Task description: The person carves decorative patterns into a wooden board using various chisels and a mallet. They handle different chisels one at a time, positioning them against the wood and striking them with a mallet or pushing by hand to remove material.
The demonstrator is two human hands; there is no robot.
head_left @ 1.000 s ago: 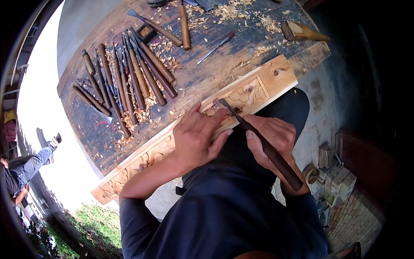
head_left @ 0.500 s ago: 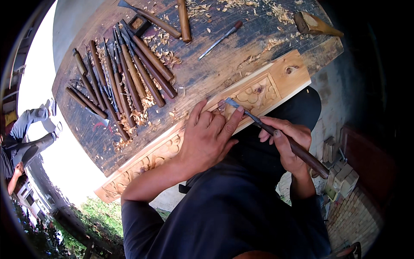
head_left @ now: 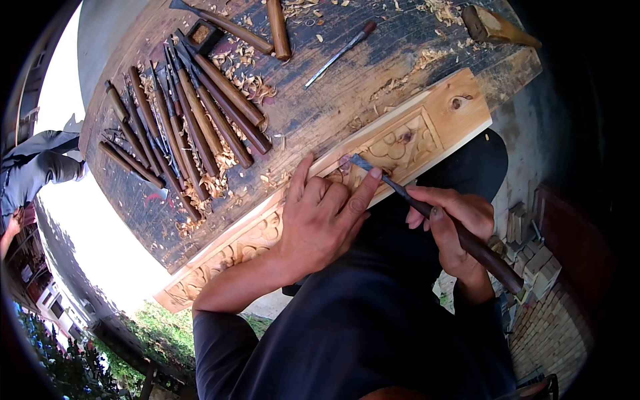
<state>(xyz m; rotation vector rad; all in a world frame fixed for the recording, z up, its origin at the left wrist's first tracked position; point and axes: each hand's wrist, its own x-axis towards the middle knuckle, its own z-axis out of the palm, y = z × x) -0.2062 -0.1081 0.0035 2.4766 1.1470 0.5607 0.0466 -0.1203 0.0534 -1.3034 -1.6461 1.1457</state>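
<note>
A long pale wooden board [head_left: 469, 92] with carved flower and leaf relief lies slantwise along the near edge of the workbench, above my lap. My left hand [head_left: 323, 217] rests on the board with fingers spread, its index fingertip against the metal shank of a wood chisel [head_left: 492, 259]. My right hand [head_left: 460, 223] is closed around the chisel at the front of its dark wooden handle. The flat blade tip touches the carved panel [head_left: 393, 147], beside the left index finger. My left hand and forearm cover the board's middle stretch.
On the worn workbench [head_left: 320, 120] lie several carving chisels [head_left: 200, 127] in a row among curled shavings. A thin chisel [head_left: 340, 55], a wooden mallet [head_left: 497, 25] and a small dark box [head_left: 202, 35] sit farther back. Another person [head_left: 37, 170] is at far left.
The chisel's handle end and my right hand have shifted slightly right and down in view; the blade stays on the panel. The view has moved a little. The other person's legs have changed position.
</note>
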